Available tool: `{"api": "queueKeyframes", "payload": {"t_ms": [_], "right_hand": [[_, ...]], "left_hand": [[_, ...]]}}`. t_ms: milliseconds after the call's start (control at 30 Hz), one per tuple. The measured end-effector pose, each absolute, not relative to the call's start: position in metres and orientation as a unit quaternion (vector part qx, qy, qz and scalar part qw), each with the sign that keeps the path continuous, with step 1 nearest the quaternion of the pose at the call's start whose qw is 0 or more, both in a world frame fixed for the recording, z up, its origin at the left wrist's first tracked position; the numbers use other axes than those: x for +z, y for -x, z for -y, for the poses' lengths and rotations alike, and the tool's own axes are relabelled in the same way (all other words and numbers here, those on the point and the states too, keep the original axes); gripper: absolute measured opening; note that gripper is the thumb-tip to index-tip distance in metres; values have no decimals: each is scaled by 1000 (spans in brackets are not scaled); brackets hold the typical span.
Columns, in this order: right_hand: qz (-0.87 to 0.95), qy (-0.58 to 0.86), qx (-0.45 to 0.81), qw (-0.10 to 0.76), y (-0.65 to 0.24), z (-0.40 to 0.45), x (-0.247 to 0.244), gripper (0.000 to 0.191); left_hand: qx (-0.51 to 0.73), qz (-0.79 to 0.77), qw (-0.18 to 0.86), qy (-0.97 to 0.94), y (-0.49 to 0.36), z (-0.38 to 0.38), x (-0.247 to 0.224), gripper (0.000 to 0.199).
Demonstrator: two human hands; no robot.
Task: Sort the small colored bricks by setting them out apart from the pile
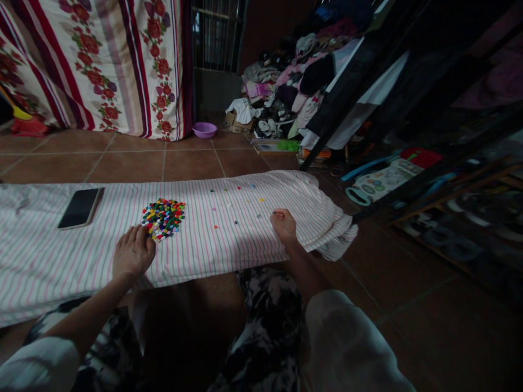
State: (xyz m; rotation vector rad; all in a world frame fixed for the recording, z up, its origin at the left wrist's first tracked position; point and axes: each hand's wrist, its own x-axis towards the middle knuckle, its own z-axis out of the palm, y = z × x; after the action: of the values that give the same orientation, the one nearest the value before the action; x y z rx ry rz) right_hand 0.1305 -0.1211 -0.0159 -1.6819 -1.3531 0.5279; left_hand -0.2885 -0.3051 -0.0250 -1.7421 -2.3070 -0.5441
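A heap of small multicoloured pieces, like beads or tiny blocks, lies on a striped cloth. My left hand rests palm down on the cloth at the heap's near left edge, its fingers stretched out and their tips beside the pieces. To the right, several single pieces lie spread apart in loose rows, among them a yellow piece, an orange piece and a blue piece. Just right of them, my right hand is closed in a pinch near the cloth. A tiny dark spot shows at its fingertips, too small to name.
A phone lies on the cloth at the left. Beyond, on the tiled floor, are a purple basin, a floral curtain and a pile of clothes. A dark rack with shoes stands at the right.
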Motion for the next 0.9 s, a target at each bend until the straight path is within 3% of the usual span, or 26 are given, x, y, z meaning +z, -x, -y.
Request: {"api": "queueKeyframes", "payload": {"t_ms": [900], "right_hand": [[560, 720, 173, 371, -135, 106, -19, 13]], "left_hand": [[-173, 791, 93, 579, 285, 305, -19, 49]]}}
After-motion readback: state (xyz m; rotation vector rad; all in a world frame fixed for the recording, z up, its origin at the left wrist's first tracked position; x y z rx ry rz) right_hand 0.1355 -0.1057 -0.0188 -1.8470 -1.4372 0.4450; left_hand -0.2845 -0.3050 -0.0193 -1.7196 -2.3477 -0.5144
